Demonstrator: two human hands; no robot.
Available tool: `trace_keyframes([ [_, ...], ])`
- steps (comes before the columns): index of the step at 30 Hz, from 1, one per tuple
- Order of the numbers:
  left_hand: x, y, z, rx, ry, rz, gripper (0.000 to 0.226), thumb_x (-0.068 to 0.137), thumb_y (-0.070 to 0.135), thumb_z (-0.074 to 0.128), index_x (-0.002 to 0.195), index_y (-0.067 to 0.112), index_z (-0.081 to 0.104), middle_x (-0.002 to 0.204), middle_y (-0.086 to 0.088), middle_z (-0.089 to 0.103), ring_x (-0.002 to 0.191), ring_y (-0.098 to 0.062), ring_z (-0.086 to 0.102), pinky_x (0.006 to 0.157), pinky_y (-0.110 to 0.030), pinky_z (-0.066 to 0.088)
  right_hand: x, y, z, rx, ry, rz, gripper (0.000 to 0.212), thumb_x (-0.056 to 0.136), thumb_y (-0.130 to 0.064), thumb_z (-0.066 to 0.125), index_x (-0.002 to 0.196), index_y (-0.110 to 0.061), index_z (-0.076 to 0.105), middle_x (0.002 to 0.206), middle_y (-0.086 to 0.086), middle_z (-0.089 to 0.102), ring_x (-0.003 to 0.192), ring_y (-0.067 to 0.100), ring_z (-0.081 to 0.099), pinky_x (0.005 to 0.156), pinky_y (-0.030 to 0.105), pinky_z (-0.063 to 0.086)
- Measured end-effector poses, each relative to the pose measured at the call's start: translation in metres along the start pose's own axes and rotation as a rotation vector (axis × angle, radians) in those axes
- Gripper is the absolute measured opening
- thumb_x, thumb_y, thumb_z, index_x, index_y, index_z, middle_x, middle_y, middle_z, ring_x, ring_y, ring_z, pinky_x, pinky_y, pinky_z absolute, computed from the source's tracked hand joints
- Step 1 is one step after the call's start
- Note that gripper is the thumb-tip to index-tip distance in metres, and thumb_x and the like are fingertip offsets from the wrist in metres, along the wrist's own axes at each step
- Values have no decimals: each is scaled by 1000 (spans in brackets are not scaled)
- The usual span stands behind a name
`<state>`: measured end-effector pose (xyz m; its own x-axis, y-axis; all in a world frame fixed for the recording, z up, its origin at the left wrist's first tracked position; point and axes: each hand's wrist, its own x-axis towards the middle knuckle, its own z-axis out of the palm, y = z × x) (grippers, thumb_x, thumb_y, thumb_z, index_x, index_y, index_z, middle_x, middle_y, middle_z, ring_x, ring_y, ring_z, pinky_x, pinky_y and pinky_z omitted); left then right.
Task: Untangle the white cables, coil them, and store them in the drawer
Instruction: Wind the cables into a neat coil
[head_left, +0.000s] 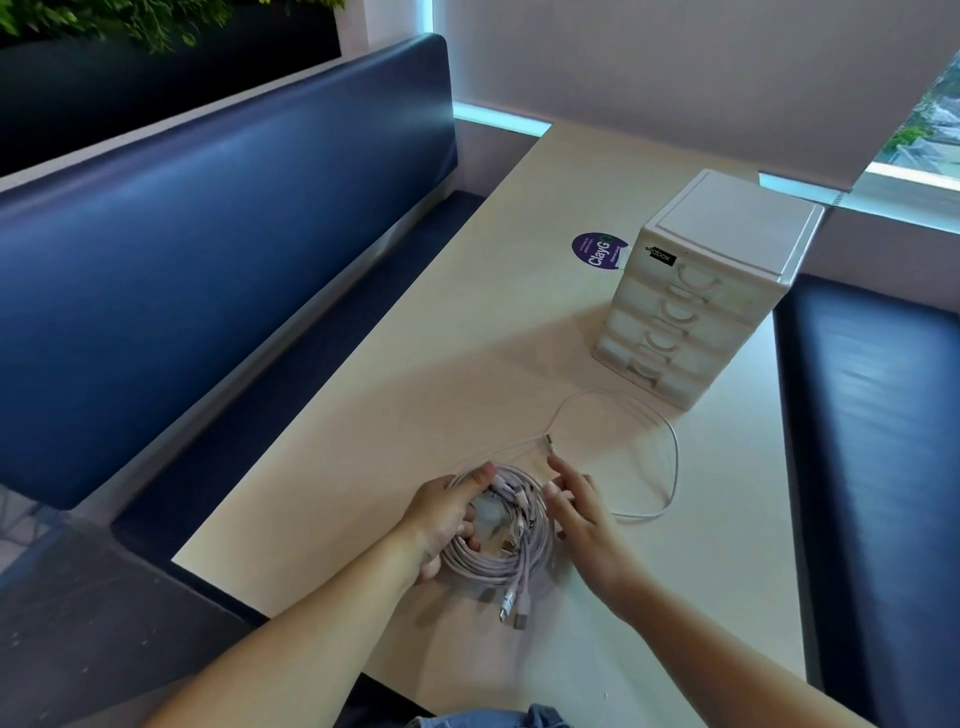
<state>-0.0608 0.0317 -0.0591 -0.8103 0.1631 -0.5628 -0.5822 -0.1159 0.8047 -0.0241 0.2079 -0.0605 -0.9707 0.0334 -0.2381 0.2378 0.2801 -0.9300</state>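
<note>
Purple sticker on table; blue bench.

The smooth white plastic-sheathed cables lay on a matt beige laminate table, beside a glossy white plastic drawer unit and sheened navy leatherette benches.

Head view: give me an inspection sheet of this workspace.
Surface: pale table, bare near the left edge.
Job's things: coiled white cables at the near end; drawer unit, all drawers shut.
Clutter: purple sticker beside the unit.
Grippers: left hand grips the coil; right hand has its fingers extended at the coil's edge.
Cables: one loose cable loops toward the unit, not yet coiled.
Surroundings: blue bench, blinds.
</note>
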Motion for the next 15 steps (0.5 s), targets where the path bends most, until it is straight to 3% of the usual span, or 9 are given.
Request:
trace_keyframes([
  [2,2,0,-2,-4,-1,0,29,93,42,63,87,14,70,54,6,22,40,-9,21,45,-23,33,-1,-1,-7,46,-5,56,19,94,-29,56,112,-33,59,102,8,55,87,12,59,77,24,48],
  [5,3,-1,-2,-2,-3,-6,29,93,42,62,87,14,70,53,7,22,40,-9,21,46,-24,32,-2,-6,-13,120,-77,92,12,91,-9,60,100,-16,65,83,9,54,67,10,57,62,22,52],
  [9,4,-2,-2,-31,2,-19,29,90,43,65,84,15,70,52,8,25,39,-8,22,48,-23,30,-1,-10,-19,223,-146,132,19,85,7,62,98,-7,62,78,4,50,66,14,55,68,27,56],
  [15,0,0,-1,-18,10,-30,31,90,41,66,92,10,66,60,2,28,37,-8,24,46,-22,29,-4,-10,-21,304,-239,245,36,80,16,62,106,-9,57,86,8,48,67,16,54,73,33,58],
])
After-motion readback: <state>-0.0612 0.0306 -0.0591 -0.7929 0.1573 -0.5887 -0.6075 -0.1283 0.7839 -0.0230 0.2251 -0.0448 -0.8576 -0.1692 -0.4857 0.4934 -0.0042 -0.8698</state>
